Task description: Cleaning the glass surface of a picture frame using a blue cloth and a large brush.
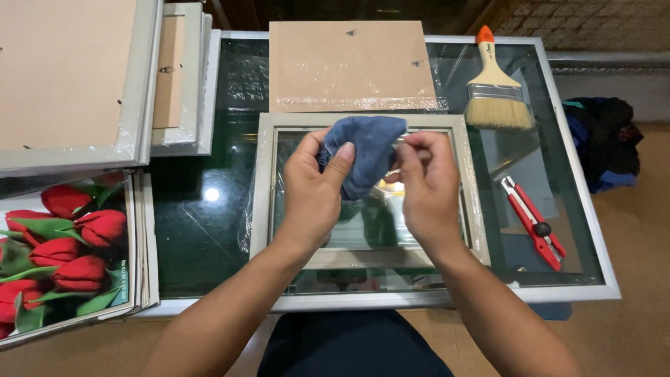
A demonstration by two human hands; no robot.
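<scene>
Head view, centre frame: left hand and right hand both pinch a bunched blue cloth above a pale picture frame on the glass table. Paintbrush upper right, red cutter below it, backing board top centre. The frame's glass seems fitted, hard to tell.

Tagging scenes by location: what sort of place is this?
Likely a small picture-framing workbench: pale grey empty frame on a glass-topped table, stacked grey frames, a tulip print, a wooden-handled brush.
</scene>
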